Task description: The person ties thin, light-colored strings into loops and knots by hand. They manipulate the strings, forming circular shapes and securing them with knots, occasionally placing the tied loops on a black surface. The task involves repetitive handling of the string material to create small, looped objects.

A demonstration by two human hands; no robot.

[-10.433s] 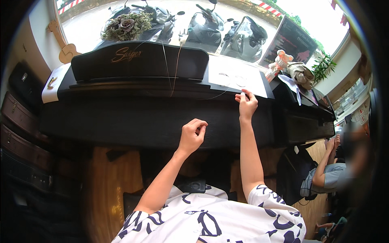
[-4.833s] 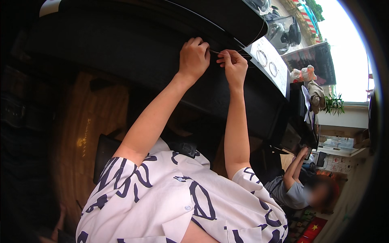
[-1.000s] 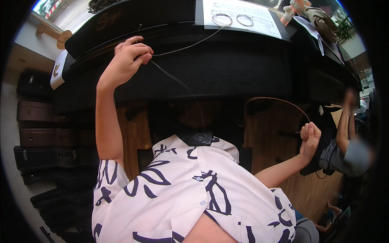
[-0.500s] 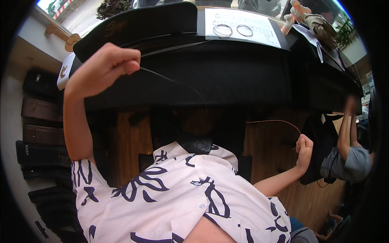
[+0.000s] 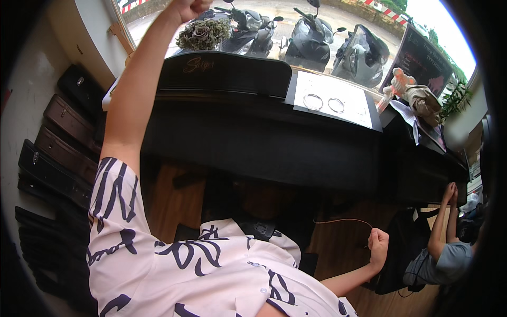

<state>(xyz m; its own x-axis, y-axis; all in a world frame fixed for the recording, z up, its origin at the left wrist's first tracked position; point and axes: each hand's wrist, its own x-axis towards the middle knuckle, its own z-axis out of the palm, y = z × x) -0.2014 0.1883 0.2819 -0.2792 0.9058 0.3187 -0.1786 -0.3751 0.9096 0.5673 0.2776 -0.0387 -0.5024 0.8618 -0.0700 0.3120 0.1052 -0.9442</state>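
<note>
My left hand [image 5: 192,7] is raised at the top, partly cut off by the picture's edge. Its fingers are curled closed; the pale thin string seen in them earlier cannot be made out against the bright window. At the lower right, my right hand [image 5: 378,244] is a closed fist, gripping one end of a thin copper-coloured string [image 5: 346,219]. That string bows leftward from the fist over the dark area beside my lap. Two coiled string rings, a left one [image 5: 312,109] and a right one [image 5: 336,112], lie on white printed sheets [image 5: 359,108], away from both hands.
A long black piano-like body [image 5: 264,142] with a raised panel [image 5: 227,74] stands before me. Instrument cases [image 5: 68,116] line the left wall. Behind the window are motorbikes [image 5: 309,39]. At the right sits another person [image 5: 441,261], hands at a black surface.
My left hand has risen to the top edge, and its string has dropped out of sight. The view has tilted up, showing more of the window. My right hand keeps its grip.
</note>
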